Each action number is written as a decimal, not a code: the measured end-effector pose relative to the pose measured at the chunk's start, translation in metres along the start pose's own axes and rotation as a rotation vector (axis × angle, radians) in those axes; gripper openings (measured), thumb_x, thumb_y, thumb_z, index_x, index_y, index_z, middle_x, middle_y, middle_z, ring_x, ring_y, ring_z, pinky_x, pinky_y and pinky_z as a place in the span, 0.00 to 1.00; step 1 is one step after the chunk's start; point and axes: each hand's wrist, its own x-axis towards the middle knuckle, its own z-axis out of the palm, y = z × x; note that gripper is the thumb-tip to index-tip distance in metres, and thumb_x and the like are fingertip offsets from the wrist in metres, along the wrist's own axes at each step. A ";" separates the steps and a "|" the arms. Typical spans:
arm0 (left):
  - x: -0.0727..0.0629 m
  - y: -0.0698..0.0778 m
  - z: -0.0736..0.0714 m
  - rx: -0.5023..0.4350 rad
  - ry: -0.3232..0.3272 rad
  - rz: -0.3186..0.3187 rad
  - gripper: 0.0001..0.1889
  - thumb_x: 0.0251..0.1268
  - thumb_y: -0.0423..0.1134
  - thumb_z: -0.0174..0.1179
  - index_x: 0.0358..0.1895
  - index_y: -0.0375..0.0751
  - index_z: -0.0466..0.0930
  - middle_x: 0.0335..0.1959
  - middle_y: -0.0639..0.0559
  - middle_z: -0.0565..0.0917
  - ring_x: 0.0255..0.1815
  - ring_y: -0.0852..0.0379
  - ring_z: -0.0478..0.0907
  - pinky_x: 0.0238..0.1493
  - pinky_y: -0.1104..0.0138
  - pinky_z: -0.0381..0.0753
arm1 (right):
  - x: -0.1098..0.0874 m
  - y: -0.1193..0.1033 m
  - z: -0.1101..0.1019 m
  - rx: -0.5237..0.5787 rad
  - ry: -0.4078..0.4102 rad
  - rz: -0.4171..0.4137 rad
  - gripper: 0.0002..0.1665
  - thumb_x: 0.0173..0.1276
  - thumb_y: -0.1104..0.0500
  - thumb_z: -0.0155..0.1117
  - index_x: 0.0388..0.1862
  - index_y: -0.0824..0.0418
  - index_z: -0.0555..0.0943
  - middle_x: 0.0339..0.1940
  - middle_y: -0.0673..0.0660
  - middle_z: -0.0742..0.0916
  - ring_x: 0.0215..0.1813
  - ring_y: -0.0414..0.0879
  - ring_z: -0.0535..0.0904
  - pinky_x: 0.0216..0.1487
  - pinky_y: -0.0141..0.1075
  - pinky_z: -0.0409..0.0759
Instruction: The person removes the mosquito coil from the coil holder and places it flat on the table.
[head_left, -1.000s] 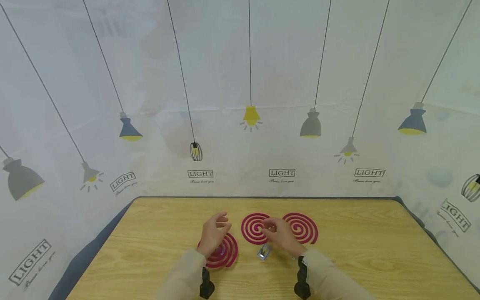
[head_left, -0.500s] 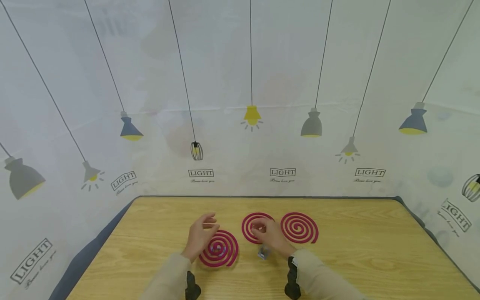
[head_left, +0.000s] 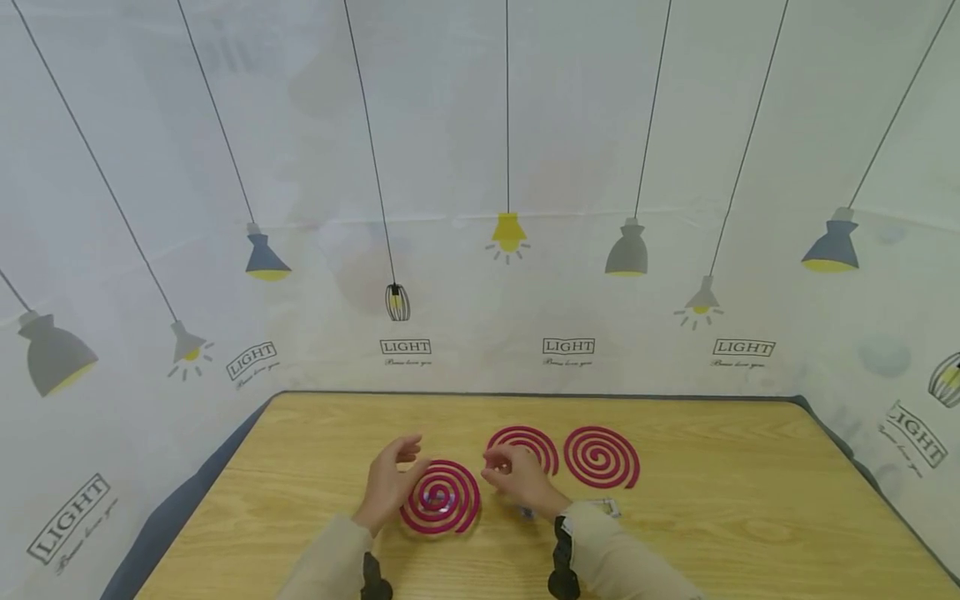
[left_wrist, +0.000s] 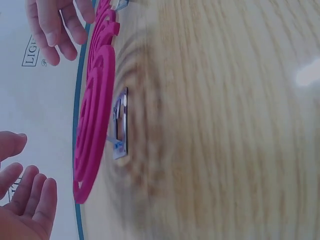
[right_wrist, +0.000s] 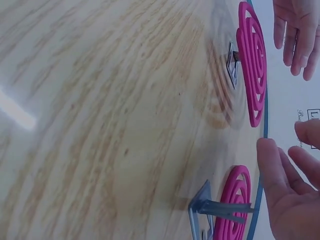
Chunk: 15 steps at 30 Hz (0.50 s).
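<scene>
Pink coil (head_left: 438, 497) sits raised off the table (head_left: 750, 483) on a small metal stand (left_wrist: 125, 120), left of the other two and farther than them from the far edge. I see the left hand (head_left: 390, 479) just beside its left rim, fingers loosely bent and holding nothing — the left wrist view shows me a gap between them. From here the right hand (head_left: 522, 479) hangs in front of the middle coil (head_left: 553, 458), relaxed, nothing in its grasp. On its right lies another coil (head_left: 599, 456). I can make out a second stand (right_wrist: 197, 207) below that hand — and a third stand (head_left: 611, 507) past the right sleeve (head_left: 626, 546).
</scene>
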 end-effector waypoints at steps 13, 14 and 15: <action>-0.009 -0.014 -0.007 0.022 0.042 -0.098 0.19 0.54 0.33 0.59 0.50 0.28 0.72 0.43 0.36 0.76 0.45 0.41 0.71 0.46 0.54 0.73 | 0.000 -0.002 0.011 0.083 -0.054 0.058 0.19 0.58 0.66 0.58 0.47 0.76 0.72 0.39 0.67 0.80 0.39 0.53 0.77 0.29 0.31 0.79; -0.009 -0.015 -0.008 0.019 0.036 -0.108 0.19 0.55 0.33 0.58 0.50 0.28 0.71 0.44 0.37 0.76 0.45 0.42 0.71 0.46 0.54 0.73 | 0.000 -0.003 0.011 0.083 -0.055 0.060 0.19 0.58 0.66 0.58 0.48 0.76 0.72 0.39 0.67 0.80 0.39 0.53 0.77 0.30 0.31 0.79; -0.010 -0.018 -0.008 0.013 0.031 -0.115 0.19 0.55 0.34 0.58 0.50 0.28 0.71 0.44 0.36 0.76 0.45 0.42 0.71 0.47 0.54 0.73 | 0.001 -0.003 0.012 0.075 -0.054 0.064 0.19 0.58 0.66 0.59 0.48 0.75 0.72 0.39 0.66 0.80 0.39 0.53 0.77 0.30 0.31 0.79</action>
